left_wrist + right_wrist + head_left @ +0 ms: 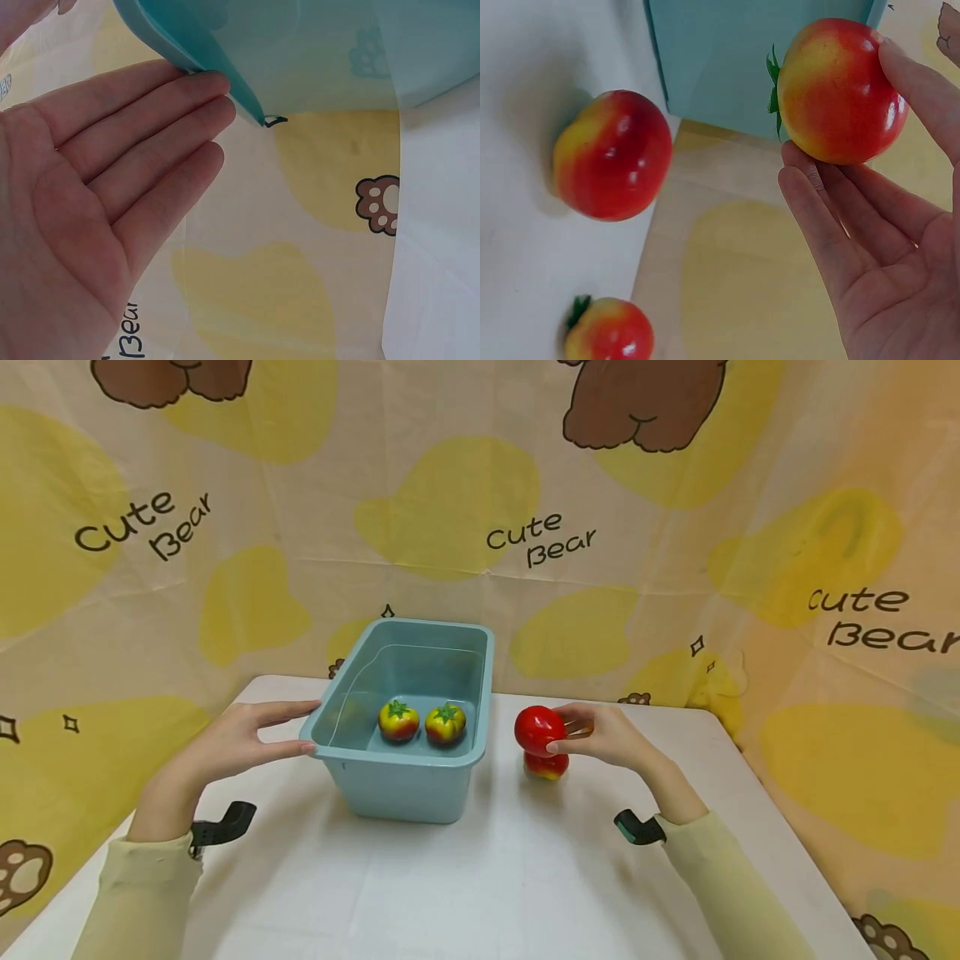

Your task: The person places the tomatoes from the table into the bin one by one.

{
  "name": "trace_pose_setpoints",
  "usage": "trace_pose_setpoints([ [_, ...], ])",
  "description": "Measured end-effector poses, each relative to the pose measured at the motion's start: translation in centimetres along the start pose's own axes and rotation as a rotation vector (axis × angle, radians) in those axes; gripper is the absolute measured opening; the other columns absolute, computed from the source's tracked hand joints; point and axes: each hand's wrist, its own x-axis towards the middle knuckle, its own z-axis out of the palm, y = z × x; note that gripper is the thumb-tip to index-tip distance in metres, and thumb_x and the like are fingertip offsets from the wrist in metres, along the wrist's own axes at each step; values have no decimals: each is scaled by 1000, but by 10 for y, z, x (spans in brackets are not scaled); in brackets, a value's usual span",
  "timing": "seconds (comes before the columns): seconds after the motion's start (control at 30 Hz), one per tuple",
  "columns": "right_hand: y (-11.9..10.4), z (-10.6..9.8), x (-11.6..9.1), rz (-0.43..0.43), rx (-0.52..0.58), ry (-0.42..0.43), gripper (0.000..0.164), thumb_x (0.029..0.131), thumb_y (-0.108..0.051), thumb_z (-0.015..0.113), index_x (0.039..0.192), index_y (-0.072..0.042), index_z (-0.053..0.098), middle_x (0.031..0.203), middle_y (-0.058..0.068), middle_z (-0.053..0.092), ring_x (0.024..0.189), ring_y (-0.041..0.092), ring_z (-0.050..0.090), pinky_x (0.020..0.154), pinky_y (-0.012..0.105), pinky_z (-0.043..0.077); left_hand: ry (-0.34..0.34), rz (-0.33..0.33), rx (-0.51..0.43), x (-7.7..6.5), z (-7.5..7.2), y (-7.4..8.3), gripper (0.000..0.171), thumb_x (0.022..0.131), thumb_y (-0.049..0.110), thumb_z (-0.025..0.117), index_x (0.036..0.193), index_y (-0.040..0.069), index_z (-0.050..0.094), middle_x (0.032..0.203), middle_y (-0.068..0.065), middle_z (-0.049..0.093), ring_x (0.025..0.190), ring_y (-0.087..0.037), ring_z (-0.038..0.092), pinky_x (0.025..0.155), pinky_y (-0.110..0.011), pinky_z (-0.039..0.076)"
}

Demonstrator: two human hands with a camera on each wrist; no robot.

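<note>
Pinching a glossy red-and-yellow tomato (539,731) between thumb and fingertips of the right hand (607,737), parting them just as wide as the fruit, slightly right of center in the head view. Showing only red skin there, hiding the green leaves visible at its left edge in the right wrist view. Covering the upper part of a second tomato (547,768) on the white tabletop (450,893). Cutting off a leafy tomato (611,337) at the lower left of the right wrist view.

Extending the fingers of the left hand (228,743) almost straight, well apart from the thumb, touching the rim of a blue-green plastic bin (401,793) at its near left corner. Overlapping those fingers in the head view, making them hard to count. Cropping most of the thumb at the upper left of the left wrist view, and much of the bin along the top edge. Seeing a left bin tomato (398,723) and a right bin tomato (446,725) near the center of the head view, hiding their undersides.
</note>
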Motion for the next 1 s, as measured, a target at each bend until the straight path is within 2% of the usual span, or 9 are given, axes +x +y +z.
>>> trace_pose_setpoints([
  [0.2, -11, -8, 8, -18, -60, 3, 60, 76, -42, 78, 124, -9, 62, 106, 3, 71, 97, 19, 66, 77, 31, 57, -4, -3, -5, 1, -1, 0, 62, 81, 44, 73, 135, 19, 55, 133, -9, 58, 123, -37, 52, 96, -60, 43],
  [0.53, -26, -18, 21, -102, -61, -3, 57, 77, -35, 79, 124, -8, 62, 110, 7, 70, 99, 24, 67, 82, 37, 58, -15, -4, -6, 2, -1, 0, 62, 81, 44, 72, 135, 18, 55, 133, -9, 58, 124, -36, 52, 96, -59, 43],
  [1.0, -46, -30, 40, -111, -59, -6, 57, 77, -32, 79, 125, -6, 60, 112, 10, 69, 98, 24, 68, 78, 37, 59, -18, -11, -3, 1, -2, 1, 62, 81, 45, 72, 135, 19, 55, 133, -8, 58, 123, -37, 52, 96, -59, 43],
])
